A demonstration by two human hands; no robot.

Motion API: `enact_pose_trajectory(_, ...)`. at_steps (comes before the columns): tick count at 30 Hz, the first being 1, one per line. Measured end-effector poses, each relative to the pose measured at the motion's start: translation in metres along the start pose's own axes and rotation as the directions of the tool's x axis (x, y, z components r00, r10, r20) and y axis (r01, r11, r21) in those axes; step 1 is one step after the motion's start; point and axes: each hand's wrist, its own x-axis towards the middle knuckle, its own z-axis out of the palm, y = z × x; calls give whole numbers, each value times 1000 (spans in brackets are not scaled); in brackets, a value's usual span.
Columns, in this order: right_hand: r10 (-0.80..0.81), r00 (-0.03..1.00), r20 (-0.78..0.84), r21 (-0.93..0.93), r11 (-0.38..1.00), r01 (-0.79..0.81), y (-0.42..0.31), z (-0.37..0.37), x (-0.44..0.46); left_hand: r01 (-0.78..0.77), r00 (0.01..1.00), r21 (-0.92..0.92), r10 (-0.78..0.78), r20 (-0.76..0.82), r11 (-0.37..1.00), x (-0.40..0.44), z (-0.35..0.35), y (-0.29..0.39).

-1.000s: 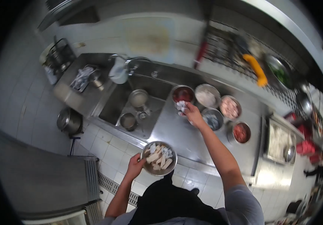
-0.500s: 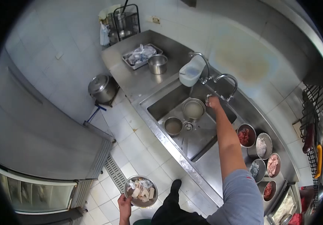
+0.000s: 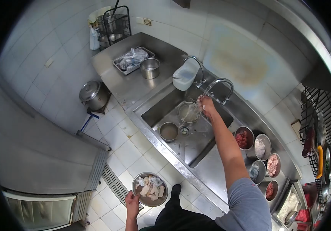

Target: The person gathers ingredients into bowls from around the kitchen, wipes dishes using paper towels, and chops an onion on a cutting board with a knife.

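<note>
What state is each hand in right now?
Left hand: closed on the rim of the metal bowl.
Right hand: over the sink; can't tell if open, closed or holding anything.

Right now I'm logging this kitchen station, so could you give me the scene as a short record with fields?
Left hand: at the rim of a metal bowl
Bowl contents: pale pieces
Right hand: over the sink, by a curved faucet; grip unclear
In sink: two round metal pots
Right of sink: five metal containers, two with red contents
Left of sink: open pot beside a tray
</note>
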Motion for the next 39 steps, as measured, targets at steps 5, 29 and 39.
enact_pose_trajectory(5, -60, 997, -55, -370, 928, 35, -17, 14, 25, 0, 1000, 81, -2, 21, 997, 6, 16, 12)
enact_pose_trajectory(29, -43, 943, -329, 825, 474, 309, 6, -106, 20, -91, 985, 178, 63, 160, 980, 34, 47, 30)
enact_pose_trajectory(39, -604, 787, -127, -762, 567, 312, -24, -37, -384, -348, 749, 235, 119, 651, 907, -66, 94, 142)
